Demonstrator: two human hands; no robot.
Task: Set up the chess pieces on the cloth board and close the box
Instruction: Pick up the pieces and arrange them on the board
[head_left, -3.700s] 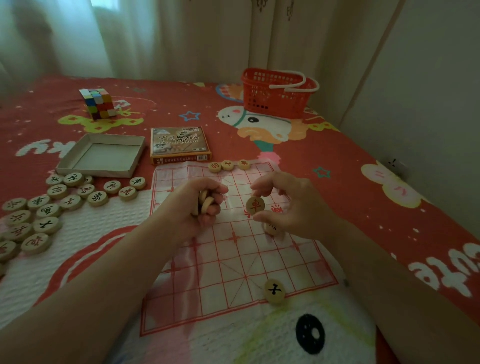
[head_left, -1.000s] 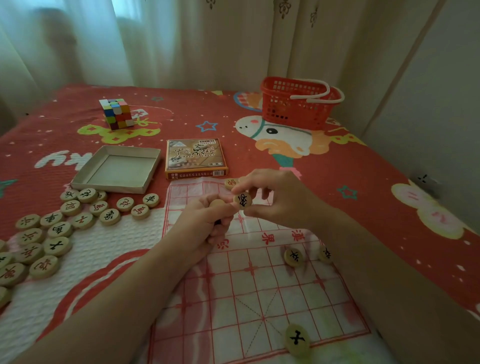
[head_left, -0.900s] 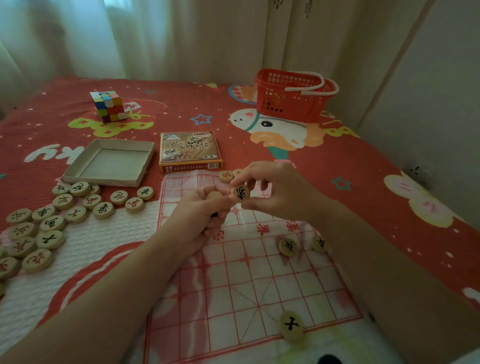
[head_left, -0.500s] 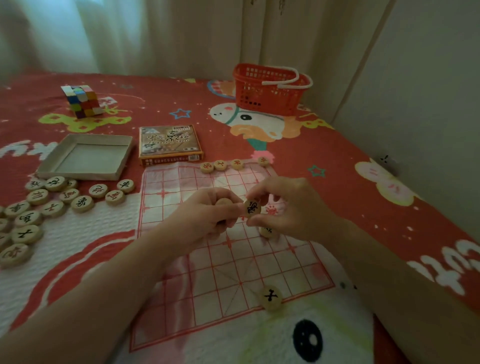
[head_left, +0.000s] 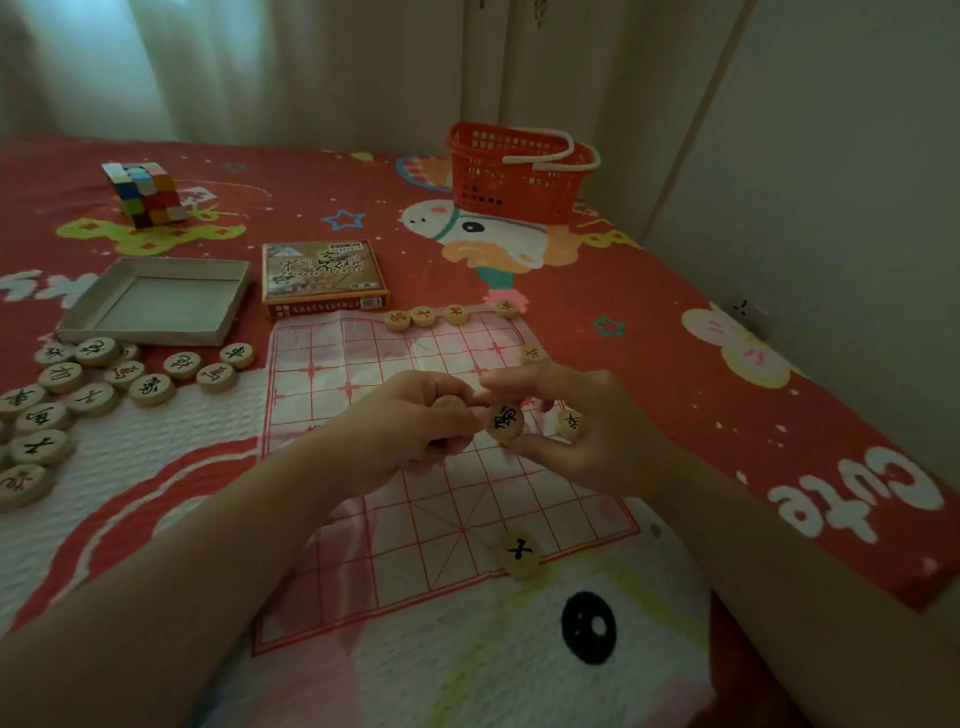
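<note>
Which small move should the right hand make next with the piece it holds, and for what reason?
Probably lower the black-marked piece onto a free crossing of the cloth board and let go. The right hand pinches it above the board, the left hand holds more pieces in its grip, and many loose pieces still wait beside the board.

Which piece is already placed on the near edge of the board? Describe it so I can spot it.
Start at the red-lined cloth board in the middle of the bed. Follow its near edge toward its right corner: one round wooden piece lies there alone. It has a black character, and unlike the red-marked row along the far edge, it has no neighbours.
</note>
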